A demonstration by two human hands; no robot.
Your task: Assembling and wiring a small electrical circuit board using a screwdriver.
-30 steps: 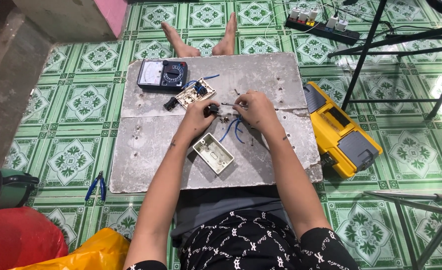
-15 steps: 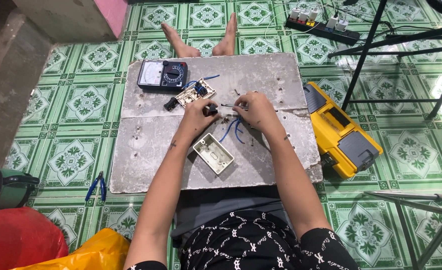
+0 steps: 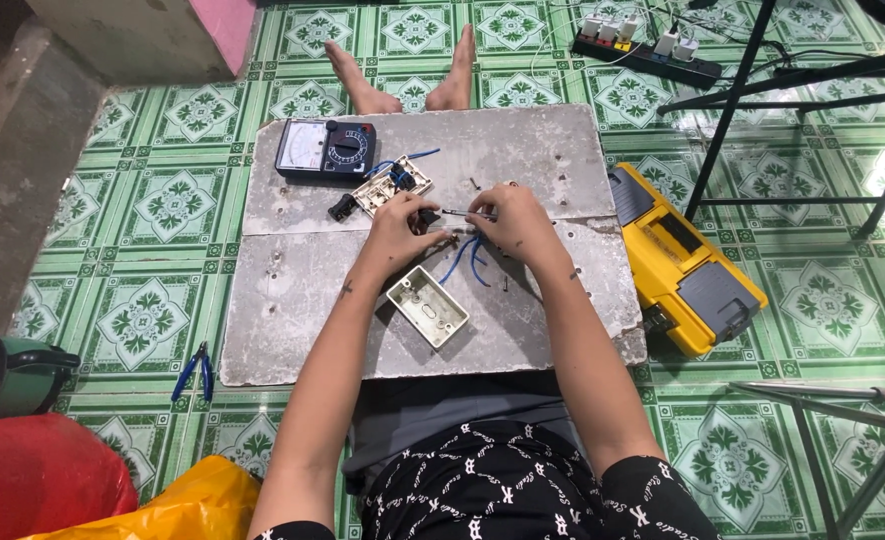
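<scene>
Screwdriver [image 3: 460,212], slim and dark, sits just above the middle of the frame, pinched at its right end by the fingers of the right hand [image 3: 510,222], its tip aimed left at a small black part [image 3: 429,215]. The left hand [image 3: 395,232] has that part pressed between fingertips and thumb, so both hands are closed on something and nearly meeting. Blue wires [image 3: 466,259] droop from between the hands toward the lower middle. Nothing has shifted from a second ago: same hands, same spot, same tool angle, so this reads as slow, careful work on one tiny screw point rather than a new step.

Just below and left of the hands lies an open cream-white switch box [image 3: 428,306], tilted. Above and left, a white switch plate [image 3: 393,184] with more blue wire, and beyond it an analogue multimeter [image 3: 325,149]. All of it rests on a grey concrete slab [image 3: 293,310] across the person's lap. At right, touching the slab's edge, a yellow tool case [image 3: 688,262]. At lower left on the green tiles, blue-handled pliers [image 3: 194,368]. A power strip [image 3: 646,55] lies upper right.
</scene>
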